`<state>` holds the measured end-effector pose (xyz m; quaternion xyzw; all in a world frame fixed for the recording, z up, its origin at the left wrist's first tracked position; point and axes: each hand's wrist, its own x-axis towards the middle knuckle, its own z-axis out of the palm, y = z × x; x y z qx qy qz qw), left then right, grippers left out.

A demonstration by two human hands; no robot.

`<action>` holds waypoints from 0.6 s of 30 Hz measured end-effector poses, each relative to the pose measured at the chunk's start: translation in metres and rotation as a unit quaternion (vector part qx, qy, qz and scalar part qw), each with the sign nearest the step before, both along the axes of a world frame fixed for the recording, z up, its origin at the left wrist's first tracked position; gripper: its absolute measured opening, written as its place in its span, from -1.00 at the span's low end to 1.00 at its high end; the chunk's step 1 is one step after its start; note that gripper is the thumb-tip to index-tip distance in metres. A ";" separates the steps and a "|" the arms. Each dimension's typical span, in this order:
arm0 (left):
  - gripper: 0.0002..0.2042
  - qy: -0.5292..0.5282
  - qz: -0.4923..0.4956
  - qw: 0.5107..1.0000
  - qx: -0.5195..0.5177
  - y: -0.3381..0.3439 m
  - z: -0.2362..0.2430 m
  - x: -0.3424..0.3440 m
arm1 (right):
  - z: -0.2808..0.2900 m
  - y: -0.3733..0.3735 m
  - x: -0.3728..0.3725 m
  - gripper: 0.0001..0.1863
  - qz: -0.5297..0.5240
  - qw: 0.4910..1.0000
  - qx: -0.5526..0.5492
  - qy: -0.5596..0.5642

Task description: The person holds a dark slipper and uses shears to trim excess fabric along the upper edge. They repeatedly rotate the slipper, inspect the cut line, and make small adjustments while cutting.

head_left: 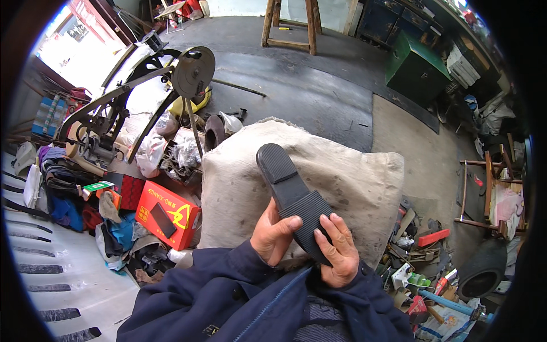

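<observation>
A black slide sandal, its ribbed underside facing up, is held over a stained beige cloth spread across my lap, toe end angled toward the upper left. My left hand grips the left side, thumb across the lower ribbed part and fingers hidden beneath. On the lower right side, my right hand holds the same sandal with its fingers lying over the ribs.
A hand-crank sewing machine stands left. Below it lie a red box with a dark phone and jumbled bags. Tools, a tire and a wooden chair are right; a stool and green chest are behind.
</observation>
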<state>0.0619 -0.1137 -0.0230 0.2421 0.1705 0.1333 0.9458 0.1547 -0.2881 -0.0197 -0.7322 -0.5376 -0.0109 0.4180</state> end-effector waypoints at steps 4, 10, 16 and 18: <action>-0.43 0.066 -0.005 0.996 0.067 -0.004 -0.001 0.000 | -0.001 0.001 -0.003 -0.44 0.006 1.000 -0.021 -0.006; -0.44 0.082 0.033 0.992 0.092 -0.005 -0.006 -0.001 | -0.004 0.004 -0.003 -0.43 0.015 1.000 -0.017 -0.011; -0.48 0.088 0.036 0.986 0.138 -0.003 -0.012 0.000 | 0.011 0.002 -0.002 -0.39 0.052 0.993 -0.098 0.041; -0.48 0.081 0.038 0.987 0.137 -0.002 -0.014 0.000 | 0.013 0.003 -0.002 -0.39 0.059 0.993 -0.092 0.045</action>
